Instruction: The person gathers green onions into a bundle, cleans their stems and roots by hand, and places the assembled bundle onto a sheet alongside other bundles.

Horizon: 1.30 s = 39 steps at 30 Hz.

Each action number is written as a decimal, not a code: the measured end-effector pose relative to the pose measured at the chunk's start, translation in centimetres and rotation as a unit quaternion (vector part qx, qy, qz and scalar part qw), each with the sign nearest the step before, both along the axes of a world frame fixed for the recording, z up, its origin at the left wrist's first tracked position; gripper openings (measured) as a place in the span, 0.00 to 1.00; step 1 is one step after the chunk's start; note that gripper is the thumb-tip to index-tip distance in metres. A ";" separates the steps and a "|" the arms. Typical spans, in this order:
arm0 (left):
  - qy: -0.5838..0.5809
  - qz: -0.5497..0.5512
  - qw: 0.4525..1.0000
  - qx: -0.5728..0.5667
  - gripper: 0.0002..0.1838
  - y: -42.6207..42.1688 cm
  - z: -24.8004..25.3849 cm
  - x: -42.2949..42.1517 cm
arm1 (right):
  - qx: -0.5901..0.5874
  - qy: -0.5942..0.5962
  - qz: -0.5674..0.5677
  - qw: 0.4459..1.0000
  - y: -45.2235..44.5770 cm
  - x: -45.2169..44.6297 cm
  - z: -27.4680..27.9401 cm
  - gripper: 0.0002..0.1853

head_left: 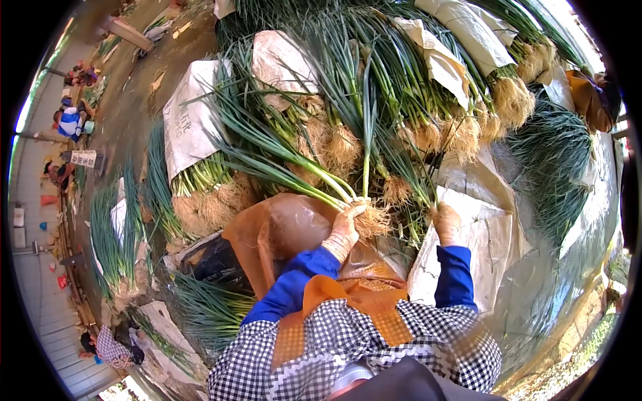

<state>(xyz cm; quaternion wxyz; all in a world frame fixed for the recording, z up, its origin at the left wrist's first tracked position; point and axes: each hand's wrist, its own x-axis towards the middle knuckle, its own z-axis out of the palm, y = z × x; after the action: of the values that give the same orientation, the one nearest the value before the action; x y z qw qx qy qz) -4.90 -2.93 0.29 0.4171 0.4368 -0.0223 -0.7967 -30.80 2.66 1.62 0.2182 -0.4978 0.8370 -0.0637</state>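
My left hand is closed around the white lower stems of a few green onions. Their long leaves fan out up and to the left, and their pale roots hang out on the right of the fist. To the right, my right hand is closed on thin green onion leaves that point up and left. Both hands are above my lap, where an orange-brown plastic sheet lies. A loose root clump sits between the hands.
Big rooted bundles of green onions lie ahead, some wrapped in pale sacking. A pale sack lies under my right hand. More green onions are on the right and at lower left. Other people sit along the far left.
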 end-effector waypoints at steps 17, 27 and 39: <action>-0.061 0.003 0.998 -0.003 0.10 0.9 -2.8 0.0 | -0.271 -0.144 0.129 0.943 -5.1 13.3 -1.3 0.15; 0.195 -0.195 0.959 -0.066 0.30 -0.9 5.4 2.3 | 0.166 0.001 0.119 0.979 -3.3 -0.6 -6.2 0.30; 0.074 0.003 0.992 -0.106 0.12 -2.2 3.6 5.0 | -0.140 -0.215 0.191 0.947 -14.5 7.4 -5.5 0.18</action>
<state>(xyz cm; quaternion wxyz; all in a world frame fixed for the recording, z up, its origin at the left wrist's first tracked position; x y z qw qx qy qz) 0.11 -5.09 3.93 0.4637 0.3305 -0.0741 -0.8187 -23.40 -11.82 -3.91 0.3293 -0.6485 0.6419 -0.2428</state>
